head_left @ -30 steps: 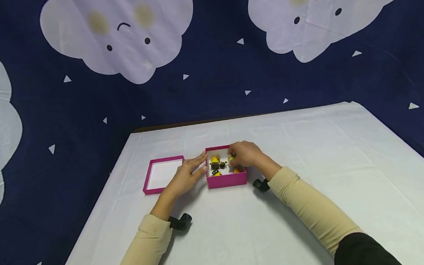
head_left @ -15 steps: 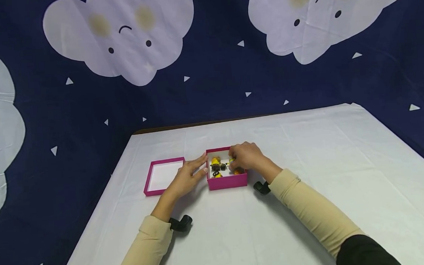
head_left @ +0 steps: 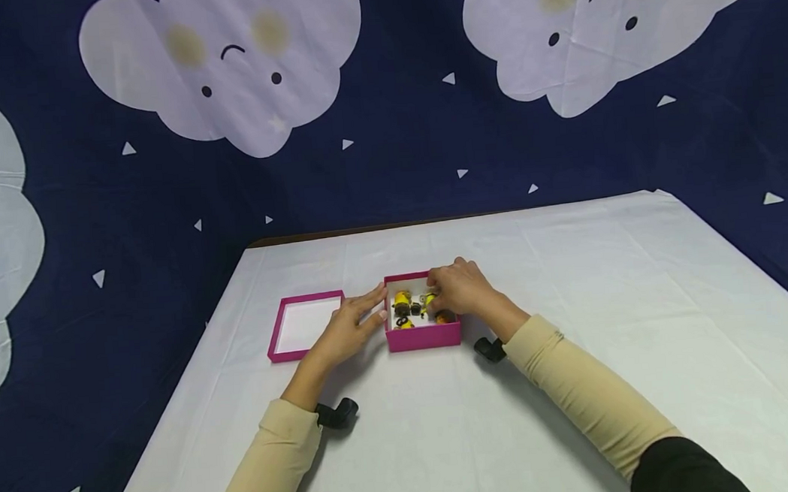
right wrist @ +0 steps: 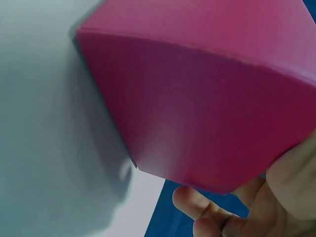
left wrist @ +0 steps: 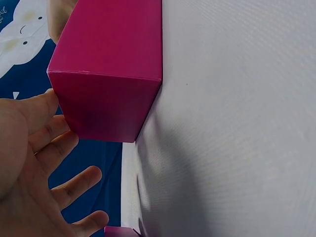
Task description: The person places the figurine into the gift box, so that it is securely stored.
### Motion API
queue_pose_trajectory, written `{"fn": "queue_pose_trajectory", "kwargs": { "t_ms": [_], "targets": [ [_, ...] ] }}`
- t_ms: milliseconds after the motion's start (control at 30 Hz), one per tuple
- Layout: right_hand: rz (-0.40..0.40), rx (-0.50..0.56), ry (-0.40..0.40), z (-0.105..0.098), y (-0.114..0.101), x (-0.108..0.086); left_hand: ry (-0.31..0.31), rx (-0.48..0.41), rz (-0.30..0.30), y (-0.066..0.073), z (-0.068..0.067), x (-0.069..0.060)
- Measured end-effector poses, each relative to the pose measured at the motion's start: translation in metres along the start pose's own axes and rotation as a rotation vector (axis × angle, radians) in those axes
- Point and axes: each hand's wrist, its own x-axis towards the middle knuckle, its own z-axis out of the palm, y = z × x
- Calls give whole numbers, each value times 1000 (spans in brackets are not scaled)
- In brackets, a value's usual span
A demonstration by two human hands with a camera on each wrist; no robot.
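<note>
An open magenta box (head_left: 424,339) with a white inside stands on the white-covered table. In it lie small toy figures: one yellow and black (head_left: 402,303) at the back left, another yellow one (head_left: 404,323) at the front left, an orange-brown one (head_left: 443,317) at the front right. My right hand (head_left: 460,287) reaches in over the right wall and pinches a yellow figure (head_left: 428,302), partly hidden by the fingers. With fingers spread, my left hand (head_left: 346,328) touches the box's left wall. The left wrist view shows this hand (left wrist: 44,153) against the magenta side. Box walls hide the figures in both wrist views.
The magenta-rimmed lid (head_left: 285,328) lies inside up on the table, left of the box and behind my left hand. A navy cloth with clouds (head_left: 402,163) hangs beyond the table's back edge. Black camera mounts (head_left: 336,413) stick out from both wrists.
The yellow figure at my right fingers shows more now and has shifted slightly toward the box's front. My right hand has moved only a little; the left hand, box and lid stay put.
</note>
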Motion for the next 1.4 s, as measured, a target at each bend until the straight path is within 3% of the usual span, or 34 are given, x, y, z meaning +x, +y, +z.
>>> {"fn": "queue_pose_trajectory", "kwargs": {
  "t_ms": [100,367,600,733,900,1167,1400],
  "targets": [
    [-24,-13,9,0,1,0,2,-2,-2,1,0,0],
    [-15,0,-56,0,1,1,1,-9,-22,2,0,-1],
    [-39,-90,-5,3,2,2,-14,-3,-25,1,1,-1],
    [-46,-84,7,3,2,1,-10,-5,-23,2,0,-1],
    [-32,-36,-42,3,3,3,-2,3,-12,1,0,0],
    [10,21,-137,1,1,7,-10,-9,-49,0,0,-1],
    [-5,-85,-64,-1,-1,4,0,-6,-30,1,0,0]
  ]
}}
